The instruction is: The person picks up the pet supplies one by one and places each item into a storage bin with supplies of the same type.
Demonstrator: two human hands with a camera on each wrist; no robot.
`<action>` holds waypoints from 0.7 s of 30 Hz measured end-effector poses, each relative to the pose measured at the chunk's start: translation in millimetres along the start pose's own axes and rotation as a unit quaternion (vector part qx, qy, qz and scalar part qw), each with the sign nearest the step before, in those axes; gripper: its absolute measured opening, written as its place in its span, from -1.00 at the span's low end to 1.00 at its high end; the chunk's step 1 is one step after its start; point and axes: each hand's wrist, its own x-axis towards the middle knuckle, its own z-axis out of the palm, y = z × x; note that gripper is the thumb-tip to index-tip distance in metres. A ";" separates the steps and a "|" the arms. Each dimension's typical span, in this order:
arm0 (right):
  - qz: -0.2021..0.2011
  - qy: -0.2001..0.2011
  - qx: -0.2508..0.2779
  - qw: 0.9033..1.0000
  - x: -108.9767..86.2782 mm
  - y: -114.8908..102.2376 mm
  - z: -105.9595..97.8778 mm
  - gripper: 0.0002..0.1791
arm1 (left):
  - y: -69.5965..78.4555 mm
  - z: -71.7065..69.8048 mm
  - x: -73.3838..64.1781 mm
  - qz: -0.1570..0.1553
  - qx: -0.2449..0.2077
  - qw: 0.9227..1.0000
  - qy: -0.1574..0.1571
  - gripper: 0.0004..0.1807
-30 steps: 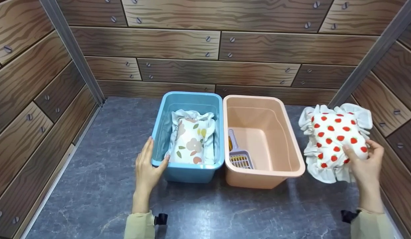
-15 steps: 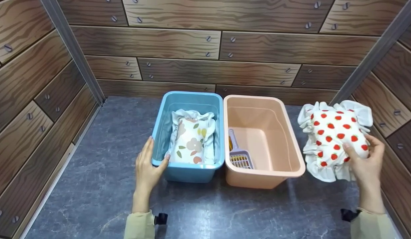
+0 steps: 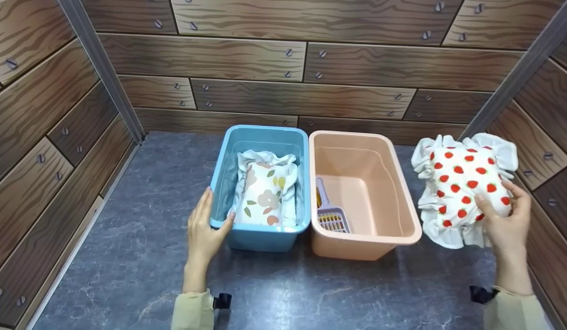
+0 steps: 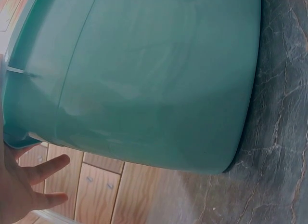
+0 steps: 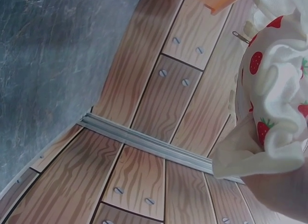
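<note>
My right hand [image 3: 508, 224] grips the near right side of a small white pillow [image 3: 466, 183] with red strawberries and ruffled edges. In the right wrist view this pillow [image 5: 272, 89] hangs off the floor, a zipper pull at its edge. My left hand [image 3: 205, 231] rests on the near left corner of a blue bin [image 3: 260, 238], thumb at the front rim. The left wrist view shows its fingers [image 4: 48, 168] fairly straight beside the bin's wall [image 4: 144, 89]. A floral ruffled pillow [image 3: 265, 197] lies inside that bin.
A peach bin [image 3: 366, 247] stands right of the blue one, close against it. Inside, a lilac slotted scoop [image 3: 331, 217] leans at the left, with something yellow beside it. Wood-patterned walls [image 3: 246, 59] surround the dark marbled floor [image 3: 141, 229] on three sides.
The strawberry pillow has risen slightly in my right hand, its far edge moving up most. My left hand has stayed on the blue bin's rim.
</note>
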 end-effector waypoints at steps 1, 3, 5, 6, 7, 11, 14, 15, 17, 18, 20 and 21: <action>-0.002 -0.001 -0.002 1.000 -0.2 -1.2 0.3 -0.38 | 0.1 0.1 0.1 0.000 0.000 1.000 0.000 -0.19; -0.010 -0.002 -0.012 1.000 -0.6 -3.5 0.8 -0.39 | 0.0 0.3 0.2 0.002 -0.001 1.000 0.001 -0.19; -0.021 -0.002 -0.024 0.999 -1.1 -5.5 1.3 -0.39 | -0.3 0.6 0.2 0.003 -0.002 1.000 0.003 -0.19; -0.028 -0.003 -0.030 0.999 -1.5 -6.4 1.7 -0.39 | -0.5 0.7 0.2 0.004 -0.002 1.000 0.004 -0.19; -0.035 -0.002 -0.039 0.999 -1.9 -7.2 1.9 -0.39 | -0.7 0.7 0.2 0.005 -0.003 1.000 0.004 -0.19; -0.051 -0.005 -0.052 0.997 -3.4 -10.0 3.0 -0.40 | -1.0 0.7 -0.1 0.005 -0.004 1.000 0.004 -0.18; -0.050 -0.010 -0.044 0.998 -4.1 -11.7 4.2 -0.39 | -1.6 0.6 -0.4 0.004 -0.004 1.000 0.004 -0.18; -0.050 -0.010 -0.040 0.998 -4.4 -12.2 4.8 -0.39 | -1.8 0.6 -0.5 0.004 -0.003 1.000 0.004 -0.18; -0.051 -0.009 -0.007 0.999 -4.8 -12.9 6.7 -0.40 | -1.2 0.1 -0.3 0.006 -0.003 1.000 0.006 -0.19; -0.051 -0.009 0.009 0.999 -5.2 -13.3 7.8 -0.40 | -1.2 0.1 -0.2 0.007 -0.003 1.000 0.006 -0.19; -0.055 -0.008 0.037 0.998 -6.1 -14.1 9.9 -0.41 | -0.8 0.0 -0.1 0.007 -0.002 1.000 0.007 -0.20; -0.056 -0.009 0.055 0.997 -6.5 -14.6 11.1 -0.41 | -0.6 -0.1 -0.2 0.006 -0.002 1.000 0.006 -0.20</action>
